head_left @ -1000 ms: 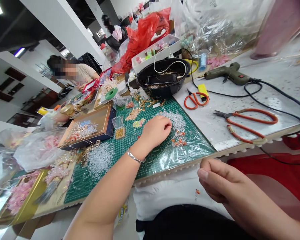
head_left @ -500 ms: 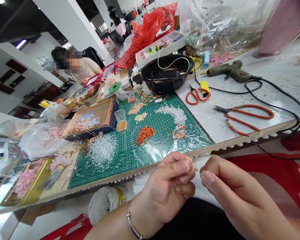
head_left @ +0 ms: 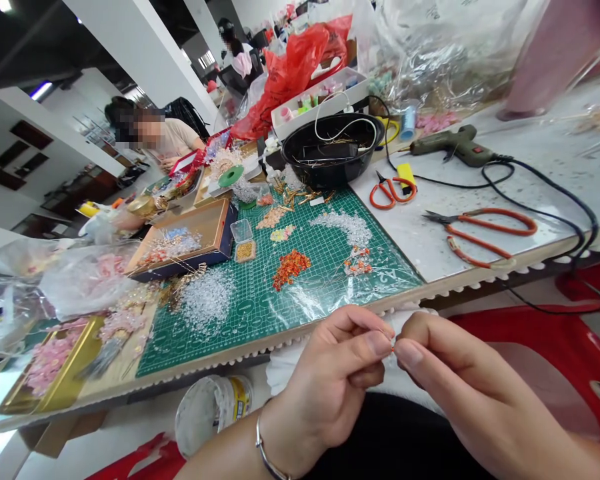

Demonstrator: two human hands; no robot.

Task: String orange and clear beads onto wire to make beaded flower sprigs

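My left hand point(head_left: 337, 377), with a silver bangle on its wrist, pinches a tiny orange-and-clear bead piece point(head_left: 393, 340) between thumb and index finger. My right hand point(head_left: 463, 383) meets it there, thumb and index finger pressed together at the same spot. A thin wire may run between the fingertips, but it is too fine to be sure. Both hands are in front of the table edge, above my dark-clothed lap. On the green cutting mat point(head_left: 260, 313) just beyond lie a pile of orange beads point(head_left: 291, 268) and a smaller orange-and-clear cluster point(head_left: 359, 261).
Clear beads point(head_left: 209, 301) are heaped on the mat. Orange-handled pliers point(head_left: 485, 230), small scissors point(head_left: 393, 192) and a glue gun point(head_left: 455, 145) lie to the right. A black bowl point(head_left: 330, 167) stands behind. Below the table is a white bucket point(head_left: 205, 407). Another person point(head_left: 173, 137) sits far left.
My right hand has moved left so its fingertips now meet the left hand's; a small gap was between them before. The view has shifted slightly.
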